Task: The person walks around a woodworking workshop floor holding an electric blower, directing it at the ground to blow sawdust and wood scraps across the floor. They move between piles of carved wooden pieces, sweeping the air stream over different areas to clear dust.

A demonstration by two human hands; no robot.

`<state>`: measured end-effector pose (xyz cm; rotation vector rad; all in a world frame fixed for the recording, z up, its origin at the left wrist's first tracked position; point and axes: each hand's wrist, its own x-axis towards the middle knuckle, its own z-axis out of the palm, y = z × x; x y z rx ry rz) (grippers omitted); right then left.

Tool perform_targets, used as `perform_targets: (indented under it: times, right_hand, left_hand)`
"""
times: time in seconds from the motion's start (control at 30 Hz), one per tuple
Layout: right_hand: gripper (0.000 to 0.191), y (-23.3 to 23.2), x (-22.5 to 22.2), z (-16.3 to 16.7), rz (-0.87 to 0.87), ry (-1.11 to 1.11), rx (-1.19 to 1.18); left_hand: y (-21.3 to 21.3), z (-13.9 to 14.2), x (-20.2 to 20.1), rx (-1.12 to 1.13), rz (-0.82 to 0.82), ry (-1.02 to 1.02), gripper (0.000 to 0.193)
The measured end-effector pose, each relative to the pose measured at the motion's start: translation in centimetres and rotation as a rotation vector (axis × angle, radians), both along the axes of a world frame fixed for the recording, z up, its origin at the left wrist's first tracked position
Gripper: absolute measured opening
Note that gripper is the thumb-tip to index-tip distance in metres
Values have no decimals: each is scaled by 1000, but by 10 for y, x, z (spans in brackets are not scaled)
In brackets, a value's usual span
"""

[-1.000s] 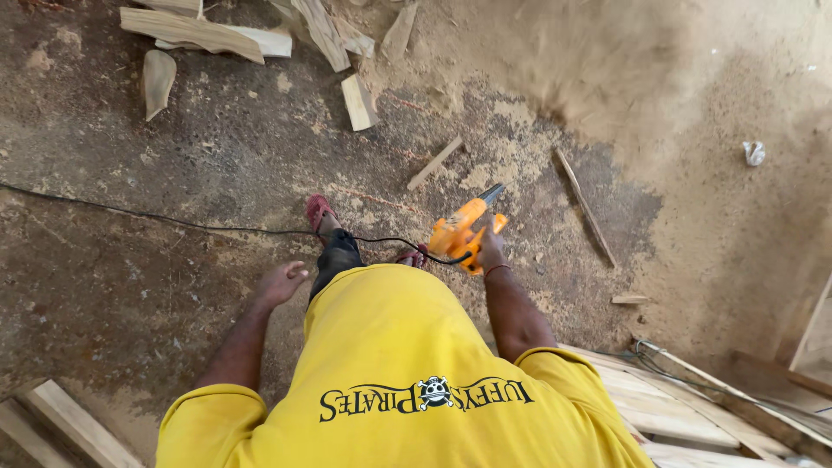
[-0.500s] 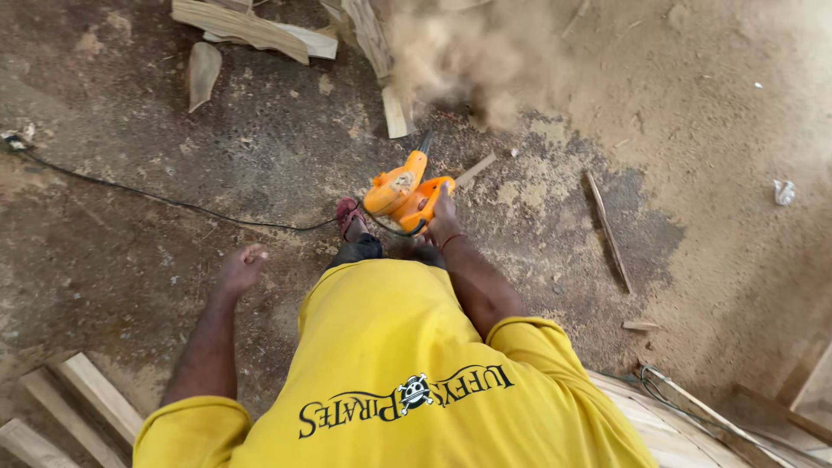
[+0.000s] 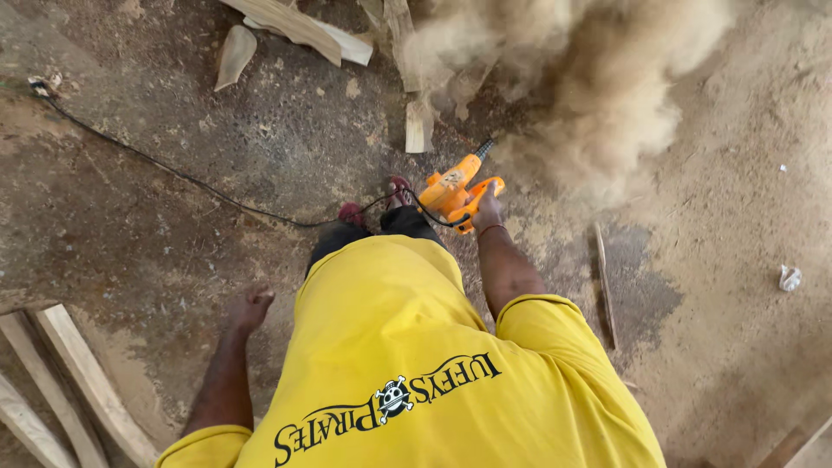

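Blowing sawdust, an orange blower [image 3: 452, 192] is held in the right hand [image 3: 488, 211], grip wrapped around its handle, above the floor [image 3: 130, 217]. Left hand [image 3: 251, 308] hangs loosely curled, holding nothing. The black cord [image 3: 173, 169] could be tripped over near the feet; vision may be blocked by the dust cloud [image 3: 598, 95].
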<state>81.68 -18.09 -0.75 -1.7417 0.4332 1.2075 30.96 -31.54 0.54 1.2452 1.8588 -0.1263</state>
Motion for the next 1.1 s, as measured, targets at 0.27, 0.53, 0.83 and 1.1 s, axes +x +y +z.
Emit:
perform_targets:
  times: [0.27, 0.53, 0.83, 1.1]
  right_hand:
    - [66, 15, 63, -8, -125, -20, 11]
    - [62, 7, 110, -6, -163, -71, 110]
    - [65, 3, 134, 5, -283, -147, 144]
    - [55, 14, 86, 5, -246, -144, 218]
  left_hand:
    - [26, -13, 50, -186, 68, -96, 59]
    - [56, -7, 23, -277, 131, 3, 55]
    - [74, -10, 4, -204, 76, 26, 58]
    - [82, -11, 30, -243, 63, -21, 58]
